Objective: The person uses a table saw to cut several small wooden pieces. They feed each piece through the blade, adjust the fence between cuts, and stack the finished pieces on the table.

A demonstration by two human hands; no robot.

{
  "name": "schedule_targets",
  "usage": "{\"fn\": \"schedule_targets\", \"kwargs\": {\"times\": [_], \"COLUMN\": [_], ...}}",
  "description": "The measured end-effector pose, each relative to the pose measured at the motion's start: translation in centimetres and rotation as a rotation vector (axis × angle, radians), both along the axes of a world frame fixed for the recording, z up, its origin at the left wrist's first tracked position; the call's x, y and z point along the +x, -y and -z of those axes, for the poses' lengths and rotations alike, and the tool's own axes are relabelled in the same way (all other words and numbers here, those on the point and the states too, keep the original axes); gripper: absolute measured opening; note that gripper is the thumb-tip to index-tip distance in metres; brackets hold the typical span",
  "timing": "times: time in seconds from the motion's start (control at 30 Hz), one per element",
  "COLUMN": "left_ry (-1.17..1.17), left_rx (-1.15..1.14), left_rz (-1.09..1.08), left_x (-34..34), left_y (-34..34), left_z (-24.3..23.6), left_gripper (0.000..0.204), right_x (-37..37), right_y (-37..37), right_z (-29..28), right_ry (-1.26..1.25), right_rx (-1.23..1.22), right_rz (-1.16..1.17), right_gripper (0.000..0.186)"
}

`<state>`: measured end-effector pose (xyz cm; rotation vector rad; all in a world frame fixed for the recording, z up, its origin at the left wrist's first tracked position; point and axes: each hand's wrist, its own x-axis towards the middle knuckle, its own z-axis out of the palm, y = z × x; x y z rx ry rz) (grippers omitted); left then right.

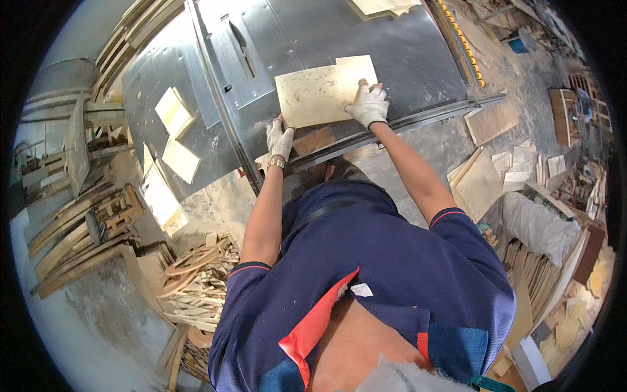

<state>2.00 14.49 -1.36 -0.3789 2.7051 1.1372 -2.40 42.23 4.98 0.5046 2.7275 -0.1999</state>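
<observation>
A pale plywood sheet (312, 97), with a second piece (359, 68) showing past its far right side, lies on a dark metal saw table (405, 49). My left hand (279, 140), in a white work glove, is closed at the sheet's near left corner, its fingertips partly hidden. The right hand (368, 107), gloved too, rests at the sheet's right end with fingers and thumb spread over it. A brown wood strip (313, 141) lies between the sheet and the metal rail (392, 129) along the table's near edge. Left of the sheet is the slotted blade plate (240, 55).
A long metal track (219, 91) crosses the table left of my hands. Small plywood pieces (174, 112) lie beyond it; more sheets (382, 6) are at the far edge. Scrap wood (202, 277) heaps at lower left. Boards (480, 183) and a white sack (539, 225) stand right.
</observation>
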Motion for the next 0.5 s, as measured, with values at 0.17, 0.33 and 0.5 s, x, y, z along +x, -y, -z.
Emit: {"fn": "schedule_targets", "kwargs": {"times": [0.17, 0.33, 0.5], "left_ry": [0.032, -0.123, -0.044], "left_rx": [0.020, 0.156, 0.171], "left_rz": [0.029, -0.039, 0.019], "left_x": [-1.5, -5.2, -7.8], "left_y": [1.7, 2.7, 1.9], "left_z": [1.1, 4.0, 4.1], "left_gripper": [0.046, 0.032, 0.042], "right_x": [0.1, 2.2, 2.4], "right_y": [-4.6, -5.3, -2.4], "right_z": [0.1, 0.9, 3.1], "right_ry": [-0.151, -0.180, -0.067], "right_rx": [-0.141, -0.132, -0.335], "right_rz": [0.136, 0.032, 0.145], "right_gripper": [0.094, 0.070, 0.066]}}
